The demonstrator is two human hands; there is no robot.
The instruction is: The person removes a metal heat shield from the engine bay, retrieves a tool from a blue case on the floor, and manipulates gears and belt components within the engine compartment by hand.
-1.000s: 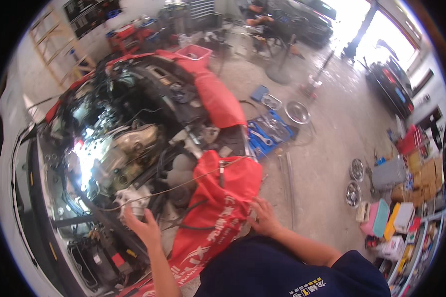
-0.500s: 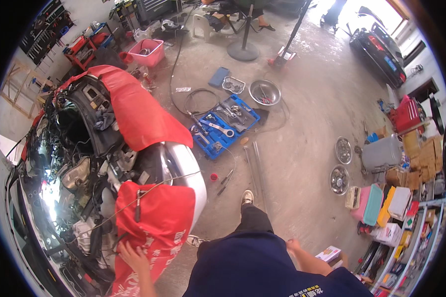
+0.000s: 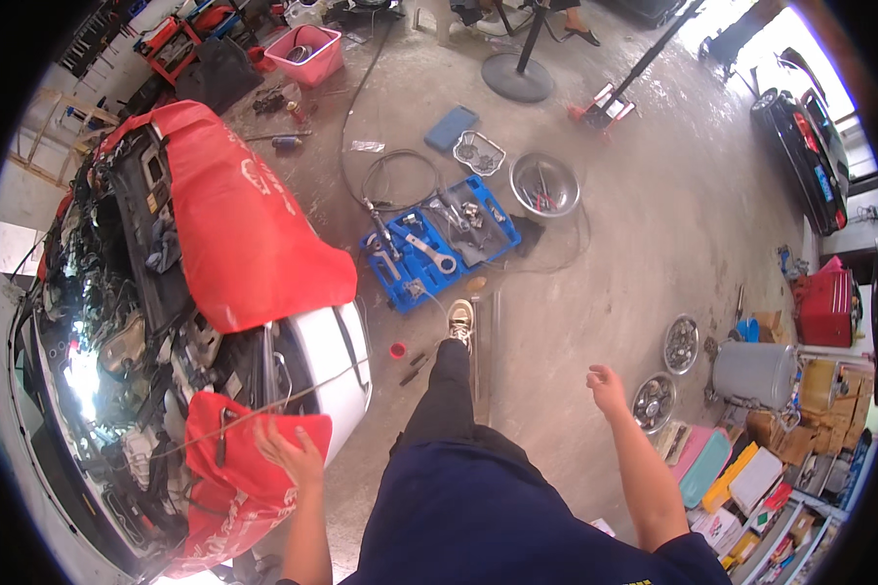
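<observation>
My left hand (image 3: 288, 448) is open, its fingers spread at the edge of a red fender cover (image 3: 239, 487) draped over the car's front. Beside its fingers a tool with a dark handle (image 3: 221, 439) lies on the cover. A thin cable or rod (image 3: 307, 389) crosses there from the engine bay (image 3: 117, 331) to the white fender (image 3: 337, 341). My right hand (image 3: 607, 390) hangs in the air over the floor, fingers curled, with nothing visible in it. The hubcap-like silver tray (image 3: 653, 402) is nearest to it.
Ahead on the floor lie a blue tool case (image 3: 410, 278), a steel bowl (image 3: 544, 185), a metal pan (image 3: 479, 153), a looped hose (image 3: 366, 185) and long bars (image 3: 498, 341). Boxes (image 3: 751, 478) and a grey bin (image 3: 754, 374) stand at the right. A red jack (image 3: 603, 112) is farther off.
My left hand has lifted and moved forward along the red cover. My right hand has swung forward and outward from beside my body. I have stepped ahead, and the view has shifted.
</observation>
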